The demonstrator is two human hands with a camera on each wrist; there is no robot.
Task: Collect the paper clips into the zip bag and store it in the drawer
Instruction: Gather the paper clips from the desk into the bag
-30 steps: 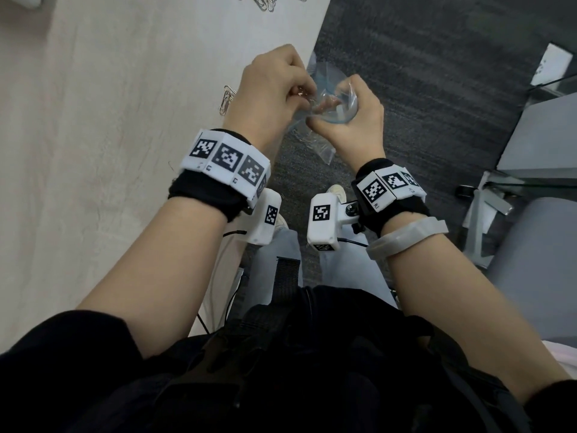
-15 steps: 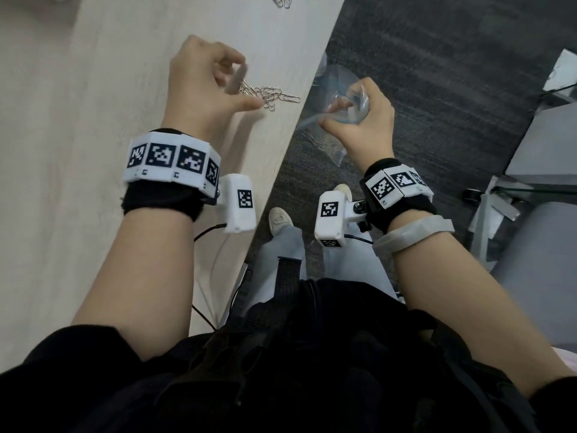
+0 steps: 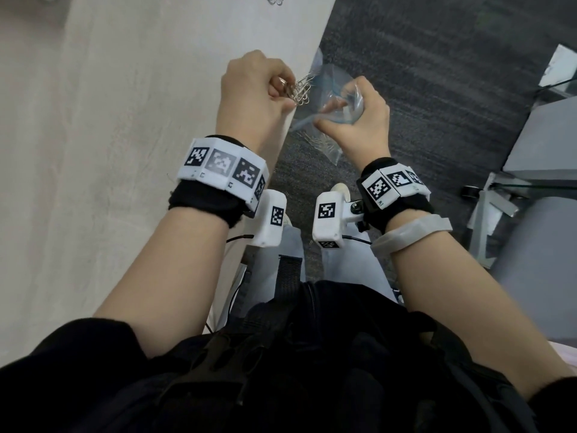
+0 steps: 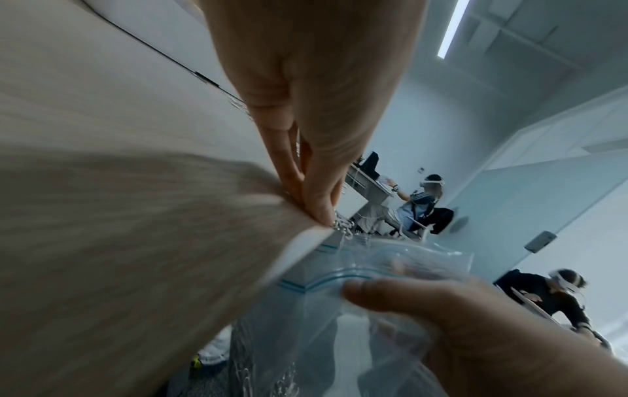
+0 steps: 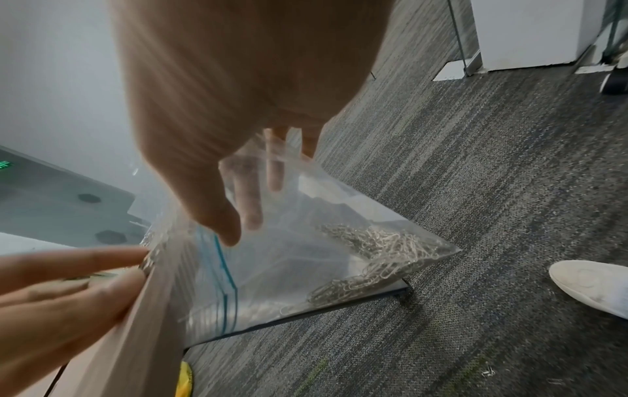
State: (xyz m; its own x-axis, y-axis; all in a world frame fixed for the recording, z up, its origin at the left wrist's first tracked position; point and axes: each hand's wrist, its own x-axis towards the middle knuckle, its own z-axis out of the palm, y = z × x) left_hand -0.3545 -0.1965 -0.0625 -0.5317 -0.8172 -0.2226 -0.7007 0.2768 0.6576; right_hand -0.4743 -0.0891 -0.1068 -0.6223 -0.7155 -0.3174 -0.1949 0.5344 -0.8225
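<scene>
At the desk (image 3: 125, 151) edge, the left hand (image 3: 249, 92) pinches a bunch of paper clips (image 3: 81, 90) just beside the zip bag (image 5: 306, 241), whose open mouth the right hand (image 3: 359, 120) grips (more clips lie inside, off the desk).

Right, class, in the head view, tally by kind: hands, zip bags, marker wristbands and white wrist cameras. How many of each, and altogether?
Hands: 2, the left hand pinching paper clips, the right hand gripping the bag
Zip bag: 1
Marker wristbands: 2
Wrist cameras: 2
Total: 7
</scene>
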